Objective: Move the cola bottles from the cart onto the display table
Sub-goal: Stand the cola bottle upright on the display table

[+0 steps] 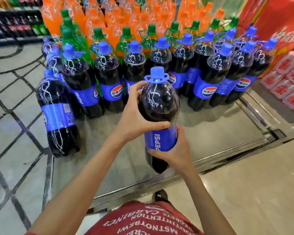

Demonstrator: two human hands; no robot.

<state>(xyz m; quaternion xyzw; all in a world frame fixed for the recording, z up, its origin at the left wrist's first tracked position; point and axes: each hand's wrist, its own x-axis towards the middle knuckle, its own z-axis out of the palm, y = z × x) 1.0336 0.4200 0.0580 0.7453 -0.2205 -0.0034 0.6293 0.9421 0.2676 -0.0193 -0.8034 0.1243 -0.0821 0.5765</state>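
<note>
A large cola bottle (159, 106) with a blue cap and blue label is held upright above the low display table (219, 133). My left hand (136, 114) grips its upper body from the left. My right hand (175, 151) grips it at the label and lower body. Several more cola bottles (209, 82) stand in rows at the back of the table. One cola bottle (58, 112) stands alone at the left edge. The cart is not in view.
Green-capped bottles (126, 39) and orange soda bottles (109, 16) stand behind the cola. Red cartons (288, 82) are stacked at the right. A shelf of drinks (15, 24) runs along the far left. The tiled floor (10, 116) lies to the left.
</note>
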